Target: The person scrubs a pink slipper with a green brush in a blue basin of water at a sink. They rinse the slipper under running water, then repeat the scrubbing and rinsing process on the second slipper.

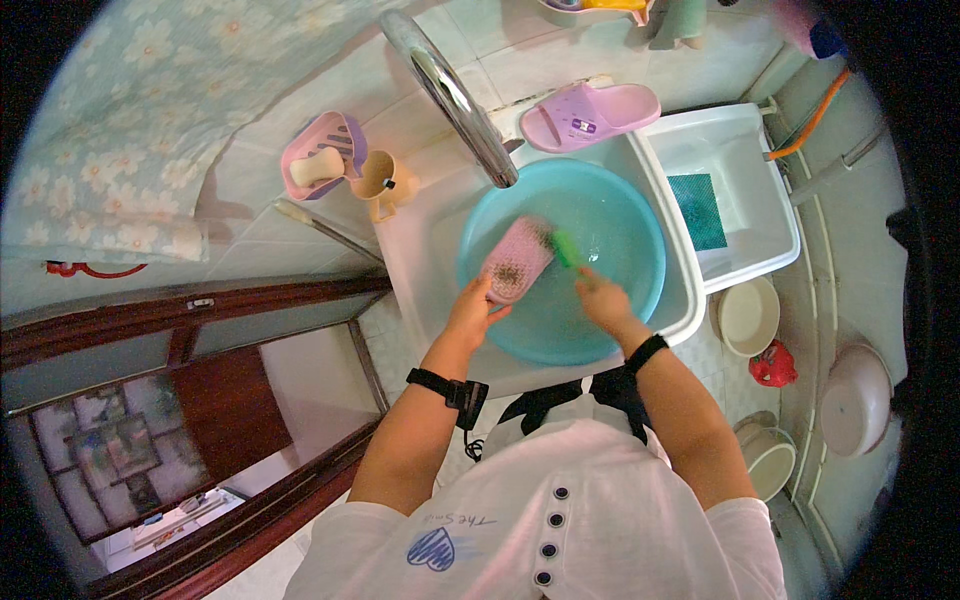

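My left hand (472, 309) grips one end of a pink slide slipper (517, 259), whose dirt-darkened sole faces up. Under it is a light blue plastic basin (657, 255) with water in it, set in a white sink (420, 300). In my right hand (604, 304) is a green brush (568, 249), blurred, its head at the slipper's edge. Which part of the bristles touches the sole cannot be made out. Another pink slipper (592, 116) lies at the back of the sink, beside the tap (457, 105).
At the left are a soap dish (334, 142) with a soap bar (316, 168) and a beige mug (379, 180). The chrome tap overhangs the basin's back rim. A white tub (757, 202) adjoins the sink at right, near an orange hose (814, 120). Pale basins (748, 318) stand lower right.
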Demonstrator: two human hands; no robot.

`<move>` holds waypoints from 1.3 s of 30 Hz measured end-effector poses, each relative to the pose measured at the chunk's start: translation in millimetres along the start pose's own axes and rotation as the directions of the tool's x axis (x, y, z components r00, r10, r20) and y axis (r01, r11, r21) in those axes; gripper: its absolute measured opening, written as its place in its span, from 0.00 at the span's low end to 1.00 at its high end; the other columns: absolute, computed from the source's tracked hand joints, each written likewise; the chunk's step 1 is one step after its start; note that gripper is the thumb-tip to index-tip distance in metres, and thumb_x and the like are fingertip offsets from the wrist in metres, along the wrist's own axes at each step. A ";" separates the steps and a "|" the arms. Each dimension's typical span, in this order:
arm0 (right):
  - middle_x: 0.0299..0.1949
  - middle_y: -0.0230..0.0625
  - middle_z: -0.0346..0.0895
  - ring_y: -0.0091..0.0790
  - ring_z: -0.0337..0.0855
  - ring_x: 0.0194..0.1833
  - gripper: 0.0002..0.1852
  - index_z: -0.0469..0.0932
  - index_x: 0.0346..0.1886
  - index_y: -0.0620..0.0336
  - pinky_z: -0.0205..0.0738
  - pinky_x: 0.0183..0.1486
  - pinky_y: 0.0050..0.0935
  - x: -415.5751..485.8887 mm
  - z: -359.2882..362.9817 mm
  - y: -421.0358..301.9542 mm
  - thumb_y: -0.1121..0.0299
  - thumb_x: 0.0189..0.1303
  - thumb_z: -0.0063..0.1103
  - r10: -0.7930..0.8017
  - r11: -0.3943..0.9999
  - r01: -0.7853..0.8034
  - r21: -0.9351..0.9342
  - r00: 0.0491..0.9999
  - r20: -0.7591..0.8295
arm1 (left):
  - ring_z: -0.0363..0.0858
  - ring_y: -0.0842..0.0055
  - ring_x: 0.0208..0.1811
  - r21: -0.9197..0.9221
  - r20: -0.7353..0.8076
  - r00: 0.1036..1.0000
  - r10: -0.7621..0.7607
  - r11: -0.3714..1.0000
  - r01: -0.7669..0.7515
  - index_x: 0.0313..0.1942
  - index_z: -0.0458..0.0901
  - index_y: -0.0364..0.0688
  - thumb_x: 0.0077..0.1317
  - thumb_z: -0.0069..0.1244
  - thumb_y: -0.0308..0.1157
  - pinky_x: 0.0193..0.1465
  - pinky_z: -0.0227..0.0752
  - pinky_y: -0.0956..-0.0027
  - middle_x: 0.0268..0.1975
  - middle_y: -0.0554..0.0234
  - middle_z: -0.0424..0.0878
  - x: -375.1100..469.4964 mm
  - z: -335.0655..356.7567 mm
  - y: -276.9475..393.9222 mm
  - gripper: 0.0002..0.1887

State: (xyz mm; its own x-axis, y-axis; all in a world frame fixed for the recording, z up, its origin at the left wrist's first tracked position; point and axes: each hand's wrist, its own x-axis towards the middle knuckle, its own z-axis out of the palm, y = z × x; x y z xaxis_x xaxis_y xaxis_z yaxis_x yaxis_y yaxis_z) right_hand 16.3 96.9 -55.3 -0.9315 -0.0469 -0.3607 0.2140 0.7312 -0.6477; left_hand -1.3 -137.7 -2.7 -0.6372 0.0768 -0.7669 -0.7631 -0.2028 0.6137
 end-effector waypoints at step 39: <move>0.54 0.36 0.67 0.25 0.64 0.54 0.22 0.61 0.62 0.59 0.54 0.58 0.22 -81.1 -111.7 -65.0 0.65 0.65 0.42 -0.052 0.732 0.005 0.682 0.997 0.049 | 0.68 0.72 0.58 -0.138 0.450 0.845 0.289 0.957 -0.254 0.60 0.60 0.39 0.69 0.36 0.39 0.61 0.60 0.63 0.57 0.60 0.69 -38.8 36.7 49.3 0.23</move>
State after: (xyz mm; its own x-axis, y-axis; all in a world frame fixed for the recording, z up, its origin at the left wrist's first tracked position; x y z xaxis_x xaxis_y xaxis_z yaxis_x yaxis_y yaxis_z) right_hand 45.1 129.3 91.1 -0.9258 -0.1180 -0.3590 0.3528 0.0709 -0.9330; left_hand -18.2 -114.9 64.3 -0.8075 0.4460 -0.3861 -0.5540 -0.3485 0.7561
